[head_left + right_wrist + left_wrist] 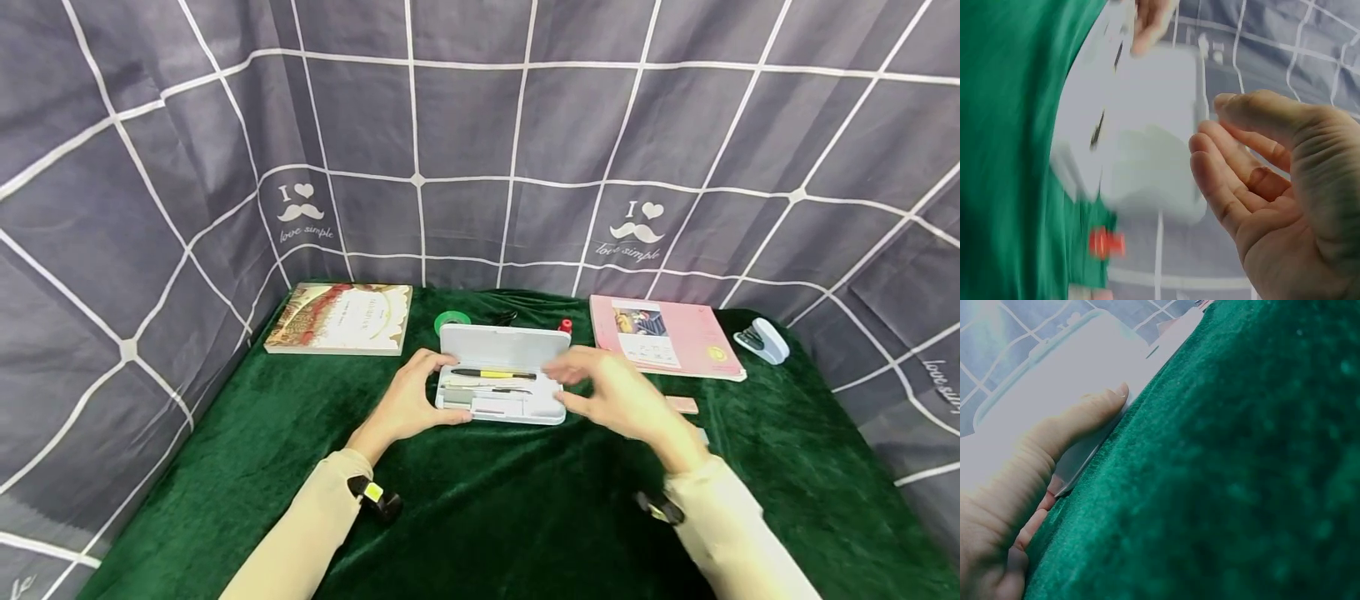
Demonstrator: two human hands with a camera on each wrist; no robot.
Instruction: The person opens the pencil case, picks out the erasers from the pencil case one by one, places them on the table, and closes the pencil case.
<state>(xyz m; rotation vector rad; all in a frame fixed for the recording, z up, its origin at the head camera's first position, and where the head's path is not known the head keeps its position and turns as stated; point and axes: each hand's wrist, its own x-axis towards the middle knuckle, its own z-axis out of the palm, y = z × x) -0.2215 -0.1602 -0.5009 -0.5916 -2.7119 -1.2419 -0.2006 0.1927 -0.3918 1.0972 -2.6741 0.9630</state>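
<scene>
A white pencil case (501, 346) lies open in the middle of the green velvet table (525, 500), its lid tipped back. A yellow-and-black pen (493, 374) and other thin items lie inside. My left hand (408, 402) grips the case's left end; in the left wrist view its thumb (1079, 419) presses against the side of the case (1054, 381). My right hand (611, 392) hovers blurred over the case's right end. In the right wrist view the right hand (1254, 169) has loosely bent fingers and holds nothing, beside the case (1141, 125).
Behind the case lie a green tape roll (452, 320), a black clip (506, 317) and a small red object (565, 326). A patterned book (341, 318) lies back left, a pink notebook (663, 336) and stapler (761, 340) back right. A pink eraser (682, 405) sits by my right hand.
</scene>
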